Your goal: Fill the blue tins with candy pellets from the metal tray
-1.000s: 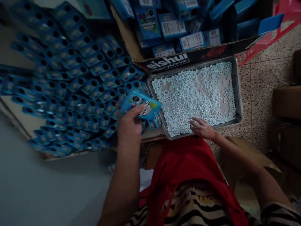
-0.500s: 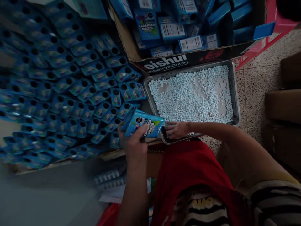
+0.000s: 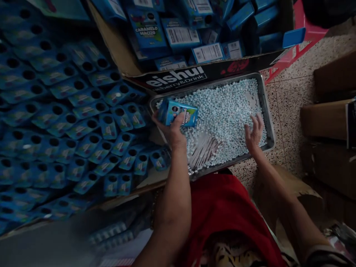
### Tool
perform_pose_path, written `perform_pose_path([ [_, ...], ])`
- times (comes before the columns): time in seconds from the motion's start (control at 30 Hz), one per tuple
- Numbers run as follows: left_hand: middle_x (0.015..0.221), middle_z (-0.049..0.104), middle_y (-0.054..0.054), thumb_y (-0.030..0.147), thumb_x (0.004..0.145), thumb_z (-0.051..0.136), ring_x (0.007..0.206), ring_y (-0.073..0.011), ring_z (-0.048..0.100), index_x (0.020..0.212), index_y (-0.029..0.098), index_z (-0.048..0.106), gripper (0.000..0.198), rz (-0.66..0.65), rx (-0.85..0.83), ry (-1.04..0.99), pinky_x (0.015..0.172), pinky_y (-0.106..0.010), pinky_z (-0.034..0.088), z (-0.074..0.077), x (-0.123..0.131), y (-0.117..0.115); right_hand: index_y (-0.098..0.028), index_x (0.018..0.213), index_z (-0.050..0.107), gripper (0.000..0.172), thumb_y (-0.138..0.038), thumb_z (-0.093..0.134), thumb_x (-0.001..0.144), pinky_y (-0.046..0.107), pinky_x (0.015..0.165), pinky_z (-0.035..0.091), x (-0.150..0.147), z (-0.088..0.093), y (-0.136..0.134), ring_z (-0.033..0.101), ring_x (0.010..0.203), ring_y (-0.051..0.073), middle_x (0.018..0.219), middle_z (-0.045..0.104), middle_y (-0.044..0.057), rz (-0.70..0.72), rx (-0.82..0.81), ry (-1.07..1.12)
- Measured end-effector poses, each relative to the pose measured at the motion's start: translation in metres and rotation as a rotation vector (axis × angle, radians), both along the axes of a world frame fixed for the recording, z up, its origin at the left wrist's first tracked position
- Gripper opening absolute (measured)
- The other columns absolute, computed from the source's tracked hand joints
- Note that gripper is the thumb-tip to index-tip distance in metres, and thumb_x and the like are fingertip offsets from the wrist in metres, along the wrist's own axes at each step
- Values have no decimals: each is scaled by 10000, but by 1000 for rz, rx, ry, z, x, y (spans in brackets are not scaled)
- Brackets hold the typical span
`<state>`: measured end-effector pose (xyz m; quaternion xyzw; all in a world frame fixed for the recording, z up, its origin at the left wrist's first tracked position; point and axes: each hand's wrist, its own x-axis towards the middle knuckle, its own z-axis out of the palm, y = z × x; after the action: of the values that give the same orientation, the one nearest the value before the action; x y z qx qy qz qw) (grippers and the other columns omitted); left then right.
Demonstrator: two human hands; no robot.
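Observation:
A blue candy box (image 3: 190, 111) marked "Caramelo Macizo" is gripped in my left hand (image 3: 175, 129), thumb across its front. It hangs over the left end of a metal tray (image 3: 271, 122). Small pale blue and white candies (image 3: 219, 107) are spread across the tray, with a streaked bare patch near its front. My right hand (image 3: 254, 133) is at the tray's right side with its fingers spread, over or touching the candies. What lies under its palm is hidden.
Many blue boxes with dark round holes (image 3: 83, 122) stand in rows on the left. Behind the tray, a carton (image 3: 178, 76) holds more blue boxes. A pink plastic frame (image 3: 311, 29) and brown cardboard boxes (image 3: 325, 120) are on the right, above a speckled floor (image 3: 286, 92).
My left hand has carried the candy box up and over the tray. My right hand has moved from the tray's front left corner to its right side. The view has shifted.

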<state>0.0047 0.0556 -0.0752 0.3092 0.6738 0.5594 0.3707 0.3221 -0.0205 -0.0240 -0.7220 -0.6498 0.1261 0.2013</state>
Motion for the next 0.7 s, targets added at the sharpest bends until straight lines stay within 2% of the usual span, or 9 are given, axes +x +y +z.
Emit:
perform_pose_path([
  [0.07,1397,647,-99,536,866,788,1305,-255,696,1486,240,449,766,74,19,18,1158,-398,594,-6,9,0,-194,1690,507,620,-493,334,1175,741,1331,333,10,-8,-14,300,1718,373,1789,407,207,-217,-31,-54],
  [0.17,1417,653,-125,468,847,794,1352,-277,682,1487,212,468,763,174,30,60,1201,-422,576,-11,23,-4,-142,1712,476,722,-586,318,1166,721,1350,297,7,-25,-16,227,1742,390,1827,336,239,-299,-77,-149],
  [0.27,1439,649,-144,429,846,807,1393,-288,668,1504,206,458,778,188,-14,53,1251,-447,544,-10,35,-5,-131,1715,477,750,-614,312,1165,710,1352,299,-5,-35,-4,230,1737,388,1828,330,244,-345,-48,-177],
  [0.37,1407,665,-146,526,871,813,1403,-290,668,1474,202,510,748,191,-18,46,1271,-454,528,-5,47,-8,-122,1674,531,725,-590,298,1172,706,1353,308,-18,-37,12,269,1719,377,1786,405,246,-344,-12,-159],
  [0.53,1352,687,-117,731,833,820,1316,-274,693,1364,223,610,764,169,15,-61,1203,-434,579,2,80,-19,-165,1585,633,612,-498,319,1178,693,1341,347,-41,-43,24,384,1674,354,1727,499,215,-272,46,-124],
  [0.7,1322,668,-65,758,722,896,1322,-270,669,1306,275,656,795,159,34,-283,1196,-426,565,9,120,-26,-176,1606,599,563,-402,312,1177,624,1354,365,-73,-50,31,452,1642,292,1698,536,202,-215,95,43],
])
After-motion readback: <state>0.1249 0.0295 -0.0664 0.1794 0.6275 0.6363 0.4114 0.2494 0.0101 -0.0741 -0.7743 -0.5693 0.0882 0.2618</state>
